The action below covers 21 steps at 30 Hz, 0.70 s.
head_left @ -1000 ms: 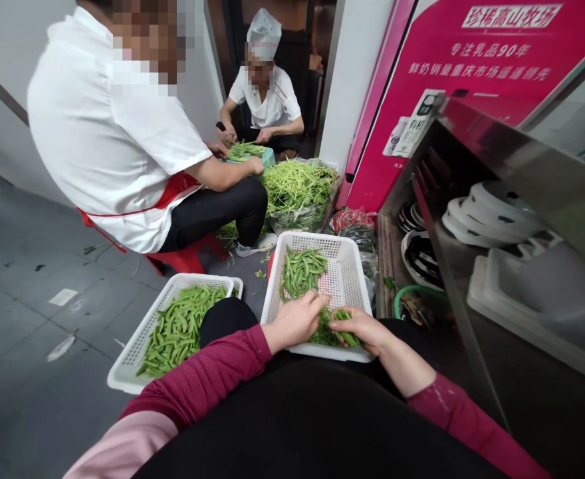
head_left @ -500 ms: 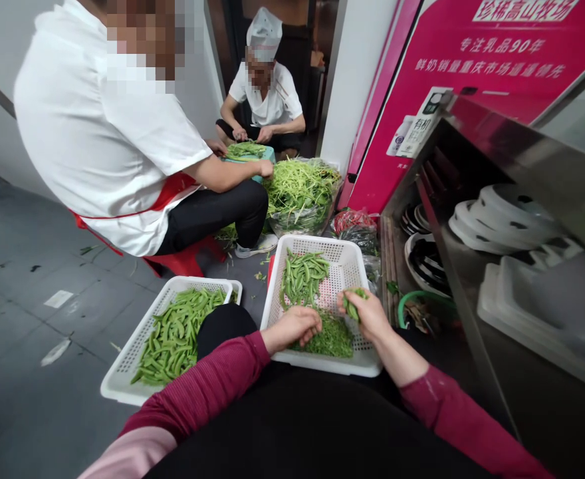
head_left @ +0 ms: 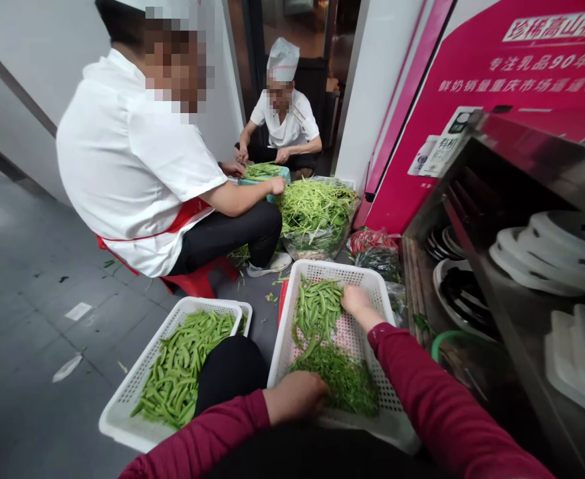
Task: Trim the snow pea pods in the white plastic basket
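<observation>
A white perforated basket (head_left: 389,309) stands in front of me, holding green pea pods (head_left: 317,307) at its far left and a heap of fine green trimmings (head_left: 345,382) nearer me. My right hand (head_left: 358,303) is at the right edge of the pods, its fingers curled and its palm hidden. Low over the left side of the trimmings, my left hand (head_left: 298,397) has its fingers drawn together; whatever they hold is hidden. More pea pods (head_left: 183,362) fill a second white basket (head_left: 117,409) to my left, beside my knee.
A co-worker (head_left: 137,153) on a red stool (head_left: 200,279) and another person (head_left: 285,126) handle greens over a teal container (head_left: 280,174). A big bag of leafy stems (head_left: 317,209) stands beyond my basket. Metal shelving (head_left: 496,266) with white dishes (head_left: 546,256) borders the right side.
My right hand, which held several pea pods above the basket's right side, has reached forward and down to the pod pile. My left hand has drawn nearer me. The view has shifted.
</observation>
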Tool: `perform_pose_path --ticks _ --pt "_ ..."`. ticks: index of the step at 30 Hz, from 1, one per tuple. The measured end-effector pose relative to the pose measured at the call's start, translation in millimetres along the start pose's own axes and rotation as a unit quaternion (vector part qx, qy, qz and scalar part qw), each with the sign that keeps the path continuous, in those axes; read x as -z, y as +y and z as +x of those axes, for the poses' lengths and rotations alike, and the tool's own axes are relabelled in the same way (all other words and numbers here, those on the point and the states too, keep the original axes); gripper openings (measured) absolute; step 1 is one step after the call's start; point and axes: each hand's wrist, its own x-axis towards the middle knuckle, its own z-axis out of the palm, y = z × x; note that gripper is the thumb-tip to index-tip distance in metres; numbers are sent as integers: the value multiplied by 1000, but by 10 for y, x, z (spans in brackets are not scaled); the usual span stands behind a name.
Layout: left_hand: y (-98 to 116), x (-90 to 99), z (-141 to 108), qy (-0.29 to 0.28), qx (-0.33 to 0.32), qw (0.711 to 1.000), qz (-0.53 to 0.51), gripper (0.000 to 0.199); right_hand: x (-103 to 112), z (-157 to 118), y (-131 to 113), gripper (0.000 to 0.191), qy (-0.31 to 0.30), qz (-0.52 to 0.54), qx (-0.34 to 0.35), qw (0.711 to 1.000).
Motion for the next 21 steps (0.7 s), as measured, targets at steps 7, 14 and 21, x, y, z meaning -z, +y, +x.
perform_pose_path --ticks 7,14,21 --pt "56 233 217 127 71 988 -48 25 191 -943 352 16 -146 96 -117 978" --pt "340 218 252 158 -1 987 -2 25 179 -1785 280 14 -186 441 -220 850" --pt "439 252 120 198 -44 978 47 24 225 -1947 227 22 -174 447 -148 865"
